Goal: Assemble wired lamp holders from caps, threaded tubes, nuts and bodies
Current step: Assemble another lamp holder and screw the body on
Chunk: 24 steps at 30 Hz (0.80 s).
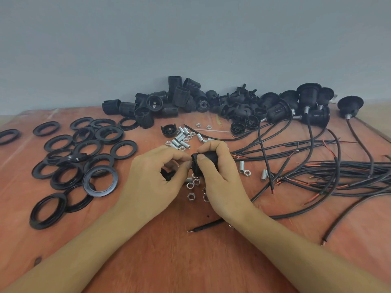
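Gripping a black cap (206, 158) in the right hand (220, 178), left hand (152, 178) pinching its end

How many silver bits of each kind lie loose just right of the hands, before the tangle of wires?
Tubes: 2
Nuts: 1
Total: 3

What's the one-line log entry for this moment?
right hand: grips black part | left hand: pinches its end | nuts, tubes: loose on table | stage: mid-assembly
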Tool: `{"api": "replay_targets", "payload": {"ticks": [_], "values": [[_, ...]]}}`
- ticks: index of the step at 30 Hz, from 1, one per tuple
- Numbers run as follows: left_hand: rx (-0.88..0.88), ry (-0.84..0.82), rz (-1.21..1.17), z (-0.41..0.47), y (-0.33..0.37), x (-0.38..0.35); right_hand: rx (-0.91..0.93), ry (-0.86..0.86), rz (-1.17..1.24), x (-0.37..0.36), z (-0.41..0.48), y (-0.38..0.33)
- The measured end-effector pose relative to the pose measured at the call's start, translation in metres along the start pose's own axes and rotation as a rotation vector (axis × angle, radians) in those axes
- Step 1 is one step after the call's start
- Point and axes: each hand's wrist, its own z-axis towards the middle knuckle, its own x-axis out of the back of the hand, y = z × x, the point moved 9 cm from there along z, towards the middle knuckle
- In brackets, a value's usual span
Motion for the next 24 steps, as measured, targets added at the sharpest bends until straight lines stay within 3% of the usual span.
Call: {"api": "replay_targets", "payload": {"ticks": [6,18,24], "values": [[0.152,0.042,-0.128,-0.002,-0.012,0.001,-0.012,0.012,-0.017,0.001,0.001,0.000],[0.221,0.045,-0.235,-0.002,-0.018,0.000,-0.013,-0.010,0.025,-0.001,0.000,-0.001],[0.229,-0.001,-0.152,-0.002,-0.021,-0.003,0.004,0.000,0.074,0.001,0.001,-0.001]]}}
